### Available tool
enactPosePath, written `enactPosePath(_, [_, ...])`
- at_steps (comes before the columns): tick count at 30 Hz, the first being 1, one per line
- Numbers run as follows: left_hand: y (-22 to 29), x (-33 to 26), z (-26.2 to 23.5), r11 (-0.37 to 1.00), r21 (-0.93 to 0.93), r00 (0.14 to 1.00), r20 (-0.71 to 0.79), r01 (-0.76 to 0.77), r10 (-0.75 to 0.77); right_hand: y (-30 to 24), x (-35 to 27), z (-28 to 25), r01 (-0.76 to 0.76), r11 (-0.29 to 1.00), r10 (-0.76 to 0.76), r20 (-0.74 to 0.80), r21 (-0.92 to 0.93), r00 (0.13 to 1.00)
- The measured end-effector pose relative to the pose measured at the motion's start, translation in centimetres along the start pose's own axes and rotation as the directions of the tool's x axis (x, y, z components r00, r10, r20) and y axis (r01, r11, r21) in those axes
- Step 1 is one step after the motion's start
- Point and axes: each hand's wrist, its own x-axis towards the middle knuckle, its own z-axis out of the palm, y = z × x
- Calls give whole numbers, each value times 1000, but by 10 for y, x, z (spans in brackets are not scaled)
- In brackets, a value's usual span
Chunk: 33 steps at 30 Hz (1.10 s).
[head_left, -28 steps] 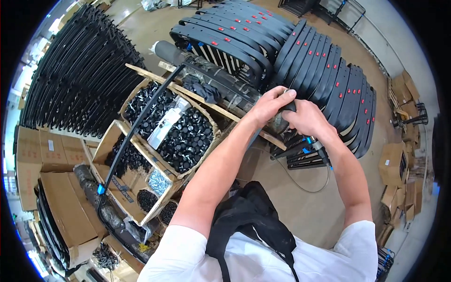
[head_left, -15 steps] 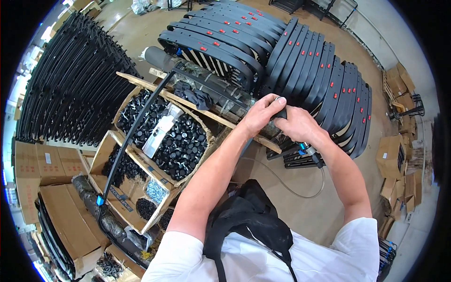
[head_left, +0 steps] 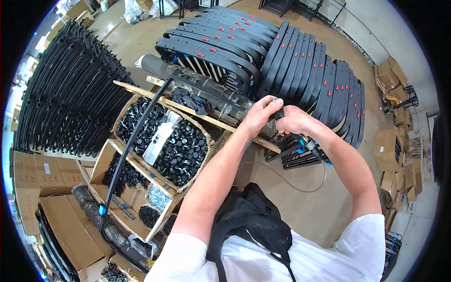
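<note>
A bent black metal tube frame [head_left: 134, 134] with a blue clip lies across the wooden rail and the parts boxes. Around its right end my left hand [head_left: 261, 114] is closed, the thumb laid on top near a dark end piece. Close against it, my right hand [head_left: 295, 120] is wrapped round an air tool. Most of the tool is hidden by the fingers; its silver and blue hose fitting [head_left: 307, 143] shows below the wrist. A thin air hose [head_left: 300, 189] loops from it over the floor.
Left of my arms stands a carton of black-headed bolts [head_left: 184, 152], beside a wooden bin [head_left: 136, 221] with smaller screws. Curved black panels [head_left: 300, 61] with red tags are stacked ahead. Black frames [head_left: 66, 89] pile up at far left, and cardboard boxes [head_left: 387, 149] line the right wall.
My view has shifted slightly. The right forearm and the hose fitting have swung a little outward to the right; both hands keep their hold at the frame's end.
</note>
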Motion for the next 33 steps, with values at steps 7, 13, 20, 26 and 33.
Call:
enactPosePath(7, [10, 6, 3, 993, -116, 999, 47, -6, 11, -16, -15, -7, 66, 998, -66, -56, 11, 996])
enactPosePath(13, [99, 3, -32, 992, -10, 992, 14, -124, 124, -115, -38, -31, 142, 987, -150, -124, -73, 981])
enactPosePath(20, [168, 9, -186, 979, 26, 914, -353, -204, 200, -253, 97, -9, 437, 896, -439, -13, -79, 898])
enactPosePath(26, [233, 34, -305, 959, 61, 822, -502, -277, 270, -375, 181, -1, 515, 817, -530, 18, -259, 848])
enactPosePath(33, [222, 41, -331, 957, 18, 779, -576, -291, 248, -394, 221, 5, 493, 817, -485, 107, -299, 868])
